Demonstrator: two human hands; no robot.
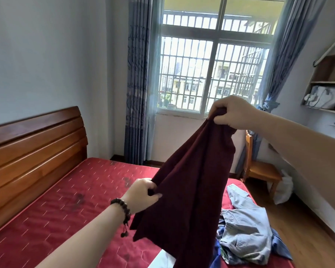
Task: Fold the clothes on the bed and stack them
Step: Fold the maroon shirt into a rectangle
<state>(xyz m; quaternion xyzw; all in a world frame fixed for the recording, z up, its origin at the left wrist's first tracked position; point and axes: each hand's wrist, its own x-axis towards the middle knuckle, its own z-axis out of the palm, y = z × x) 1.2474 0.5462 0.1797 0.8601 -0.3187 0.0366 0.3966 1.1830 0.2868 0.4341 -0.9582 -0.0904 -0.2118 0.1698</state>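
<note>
left hand (141, 194) pinches maroon garment (186, 190) at a low edge; right hand (230, 113) grips its top high, likely to spread it. unfolded pile (246, 235) waits on bed (66, 209)

Single head-worn wide-angle view, looking forward and slightly down across the bed (70, 202) toward the barred window (211, 70) at upper centre. Headboard (33, 151) runs along the left edge, shelf (329, 82) and chair (259, 167) at right. Both forearms enter from the bottom and right, close to the lens. Straight lines bow near the edges.
</note>
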